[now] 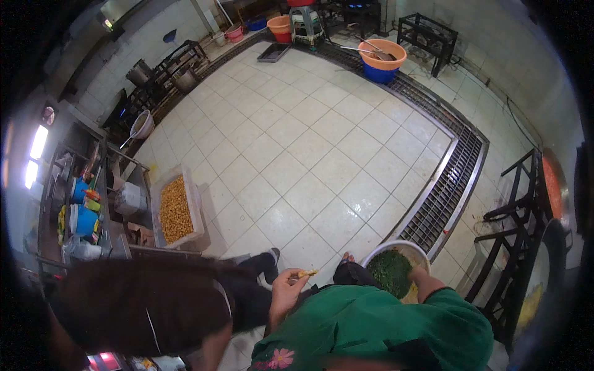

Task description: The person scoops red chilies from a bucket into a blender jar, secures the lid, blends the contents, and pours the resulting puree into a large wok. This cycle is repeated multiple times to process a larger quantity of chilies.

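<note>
My left hand (285,295) is closed, pinching a small golden-yellow piece of food (307,272) between thumb and fingers, above the floor in front of me. Its exact kind is too small to tell. On my right stands a wide white basin (369,253) of finely chopped dark greens (390,272). My right hand (421,277) reaches down into the basin at its right side, beside the greens. The fingers there are hidden, so their grip does not show. Something pale yellow lies low in the basin near that hand.
A person in dark clothes (148,303) bends close on my left. Beyond them stands a pale crate (195,207) of golden-brown pieces. A metal floor grate (442,188) runs along the right. Black burner stands (513,229) line the right wall; an orange basin (383,48) sits far off.
</note>
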{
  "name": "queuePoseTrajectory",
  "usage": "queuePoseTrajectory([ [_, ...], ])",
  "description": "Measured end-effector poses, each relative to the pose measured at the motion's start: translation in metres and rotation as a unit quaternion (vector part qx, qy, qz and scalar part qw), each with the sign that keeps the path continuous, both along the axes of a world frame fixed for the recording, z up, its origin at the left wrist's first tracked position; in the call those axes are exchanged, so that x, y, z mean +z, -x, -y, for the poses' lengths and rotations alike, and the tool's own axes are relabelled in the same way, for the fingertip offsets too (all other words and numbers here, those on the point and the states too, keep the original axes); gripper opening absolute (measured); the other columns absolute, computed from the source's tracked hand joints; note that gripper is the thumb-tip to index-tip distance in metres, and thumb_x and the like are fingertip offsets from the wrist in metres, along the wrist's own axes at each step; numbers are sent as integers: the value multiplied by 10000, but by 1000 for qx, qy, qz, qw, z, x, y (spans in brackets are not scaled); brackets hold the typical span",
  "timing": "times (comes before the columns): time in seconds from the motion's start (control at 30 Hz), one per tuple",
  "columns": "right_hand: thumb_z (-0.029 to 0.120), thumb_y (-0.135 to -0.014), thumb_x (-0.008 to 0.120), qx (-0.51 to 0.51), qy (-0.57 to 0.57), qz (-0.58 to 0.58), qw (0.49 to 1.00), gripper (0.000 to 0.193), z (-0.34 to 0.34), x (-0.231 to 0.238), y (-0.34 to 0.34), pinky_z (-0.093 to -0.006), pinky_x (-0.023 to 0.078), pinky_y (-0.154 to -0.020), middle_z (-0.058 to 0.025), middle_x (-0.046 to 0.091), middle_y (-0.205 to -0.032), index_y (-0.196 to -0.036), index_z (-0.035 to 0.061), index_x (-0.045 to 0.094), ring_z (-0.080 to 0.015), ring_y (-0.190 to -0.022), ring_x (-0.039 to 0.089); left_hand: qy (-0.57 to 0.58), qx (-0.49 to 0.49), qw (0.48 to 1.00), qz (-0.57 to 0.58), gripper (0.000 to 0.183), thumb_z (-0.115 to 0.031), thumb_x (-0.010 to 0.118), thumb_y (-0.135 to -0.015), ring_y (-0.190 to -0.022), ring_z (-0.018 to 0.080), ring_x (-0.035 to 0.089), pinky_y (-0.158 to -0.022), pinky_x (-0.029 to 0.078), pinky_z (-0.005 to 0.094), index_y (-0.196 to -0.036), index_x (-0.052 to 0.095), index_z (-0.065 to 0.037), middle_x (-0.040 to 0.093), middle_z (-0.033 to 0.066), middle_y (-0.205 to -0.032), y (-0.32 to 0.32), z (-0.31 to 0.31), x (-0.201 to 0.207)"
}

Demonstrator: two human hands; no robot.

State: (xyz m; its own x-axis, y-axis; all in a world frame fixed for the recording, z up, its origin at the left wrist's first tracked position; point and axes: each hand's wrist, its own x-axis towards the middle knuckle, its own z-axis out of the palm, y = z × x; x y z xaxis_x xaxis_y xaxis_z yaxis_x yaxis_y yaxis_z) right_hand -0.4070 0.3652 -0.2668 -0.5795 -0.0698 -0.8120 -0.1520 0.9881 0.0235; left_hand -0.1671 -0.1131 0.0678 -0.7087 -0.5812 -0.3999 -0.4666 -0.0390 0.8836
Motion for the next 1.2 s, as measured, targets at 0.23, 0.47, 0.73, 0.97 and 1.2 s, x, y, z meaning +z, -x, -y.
queuePoseTrajectory([
  [0.23,296,-896,612,190,413,-127,881,367,417,103,244,-445,500,-992,-202,679,-1177,-1166,60,693,-368,-1149,619,-13,142,986,-88,219,-37,724,-886,-875,110,653,-791,530,261,-1092,672,15,711,74,-973,116,82,-6],
  [0.47,310,-897,611,77,525,-105,841,458,583,179,399,-414,496,-1002,-211,670,-1225,-1261,34,641,-345,-1153,635,89,208,973,53,218,-93,748,-871,-838,108,634,-751,508,256,-1035,669,27,698,54,-915,215,240,-13],
  [0.73,195,-904,553,326,-49,-89,940,276,264,27,486,-433,569,-862,-97,728,-1129,-1080,104,745,-285,-1059,690,197,-1,980,-14,222,-128,756,-859,-815,157,673,-742,531,288,-1022,695,9,722,90,-919,541,401,4],
  [0.97,298,-884,657,84,-91,145,982,393,151,1,484,-435,559,-895,-143,682,-1250,-1206,76,701,-338,-1111,674,189,-66,978,53,310,-249,791,-825,-771,209,672,-692,525,350,-988,712,3,716,112,-848,797,455,-109],
  [1.2,315,-900,543,18,87,-63,994,344,397,-16,832,-452,556,-843,-208,716,-979,-946,33,735,-385,-933,683,337,-381,799,321,312,-340,646,-889,-907,263,719,-817,530,444,-919,757,-49,750,137,-945,743,483,-199],
])
